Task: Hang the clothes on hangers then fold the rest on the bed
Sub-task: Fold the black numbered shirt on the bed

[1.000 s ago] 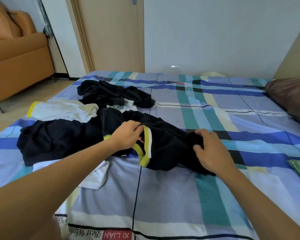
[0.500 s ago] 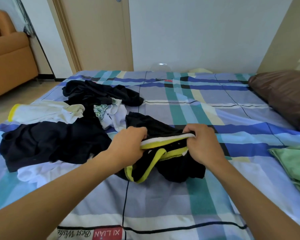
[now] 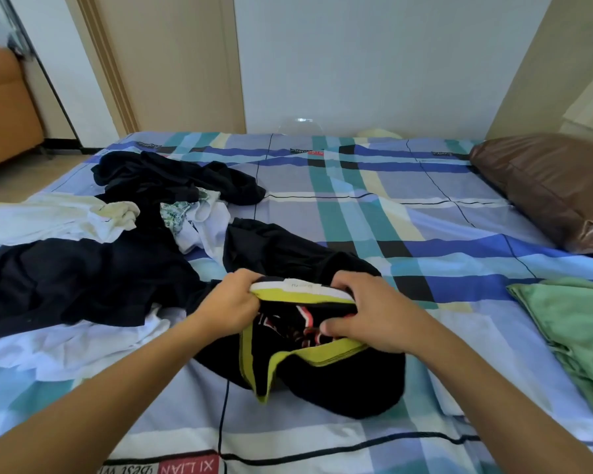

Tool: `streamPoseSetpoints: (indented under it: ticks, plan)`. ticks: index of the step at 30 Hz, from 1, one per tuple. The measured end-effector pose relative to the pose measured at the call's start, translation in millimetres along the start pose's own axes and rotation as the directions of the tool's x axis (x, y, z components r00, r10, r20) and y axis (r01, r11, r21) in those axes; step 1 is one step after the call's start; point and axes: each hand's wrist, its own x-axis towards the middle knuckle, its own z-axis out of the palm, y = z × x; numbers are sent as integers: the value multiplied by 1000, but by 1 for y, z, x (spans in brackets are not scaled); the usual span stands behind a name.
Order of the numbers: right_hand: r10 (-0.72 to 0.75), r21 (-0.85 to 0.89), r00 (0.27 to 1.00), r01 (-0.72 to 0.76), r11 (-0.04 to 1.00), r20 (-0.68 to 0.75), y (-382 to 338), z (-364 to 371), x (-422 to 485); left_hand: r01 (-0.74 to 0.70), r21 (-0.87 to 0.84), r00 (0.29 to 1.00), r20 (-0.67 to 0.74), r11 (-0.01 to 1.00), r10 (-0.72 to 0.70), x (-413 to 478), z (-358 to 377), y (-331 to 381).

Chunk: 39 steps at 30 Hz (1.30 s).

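The bed [image 3: 356,213], under a checked sheet of blue, teal and white, fills most of the view. A brown pillow [image 3: 545,186] lies at its right edge, and a crumpled green cloth [image 3: 575,336] lies nearer on the same side. Loose clothes sprawl over the left half of the bed. These are a large dark garment [image 3: 83,278], a white one [image 3: 65,347] partly under it, and a cream piece [image 3: 48,217] with a yellow edge. Farther back is another dark garment [image 3: 172,179], with a small patterned piece [image 3: 178,217] just beside it.

The black garment with yellow trim [image 3: 339,388] lies bunched on the bed at the middle, directly before the person. Both bare forearms reach in from the lower corners and converge on it.

The left hand [image 3: 230,302] has its fingers curled tight round the left end of the garment's white-and-yellow band [image 3: 298,288], with the back of the hand turned up. The right hand [image 3: 377,316] grips the right end, fingers hooked over the top and thumb pointing left beneath. The band is pulled taut between them, raised just above the rest of the cloth. A red-and-white print [image 3: 302,323] shows in the opening below it.
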Motion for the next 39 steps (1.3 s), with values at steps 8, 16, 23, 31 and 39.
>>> streamPoseSetpoints:
  ticks: [8, 16, 23, 31, 39]
  plan:
    - [50, -263, 961, -124, 957, -271, 11, 12, 28, 243, -692, 967, 229, 680, -113, -42, -11, 44]
    - [208, -155, 967, -230, 961, -146, 42, 43, 60, 38, 188, 997, 54, 981, -49, -20, 2, 0]
    - [130, 185, 992, -127, 975, -4, 36, 30, 58, 47, 425, 975, 179, 904, -134, -9, 30, -24]
    - [-142, 560, 987, 161, 813, -78, 5, 18, 41, 23, -312, 956, 285, 950, 70, -9, 12, -4]
    - [-66, 272, 997, 74, 959, -39, 20, 3, 33, 184, -811, 968, 51, 555, -246, -16, 7, 27]
